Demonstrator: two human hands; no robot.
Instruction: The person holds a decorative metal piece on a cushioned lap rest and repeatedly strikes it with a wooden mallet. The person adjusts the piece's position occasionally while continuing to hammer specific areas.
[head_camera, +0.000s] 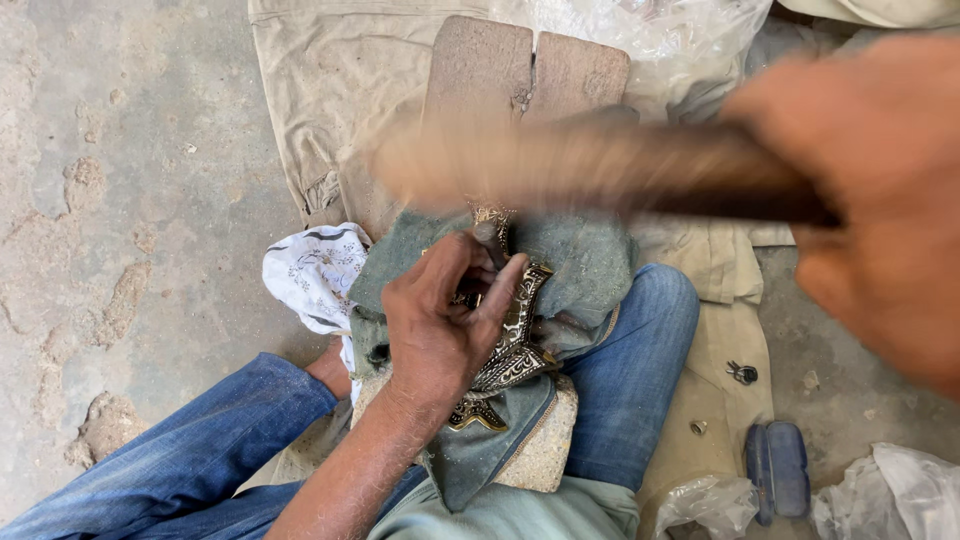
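ornate engraved metal pc (512, 345) w/ gold trim

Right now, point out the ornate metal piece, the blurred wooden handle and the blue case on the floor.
ornate metal piece (517, 345), head view, on its engraved middle band.
wooden handle (560, 165), head view, on the blurred shaft, mid-length.
blue case (777, 470), head view, on its top face.

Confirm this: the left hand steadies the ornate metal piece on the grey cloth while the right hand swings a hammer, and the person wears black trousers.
Wrong on the trousers: the head view shows blue jeans. The rest stands: left hand, metal piece, grey cloth, right hand, blurred hammer.
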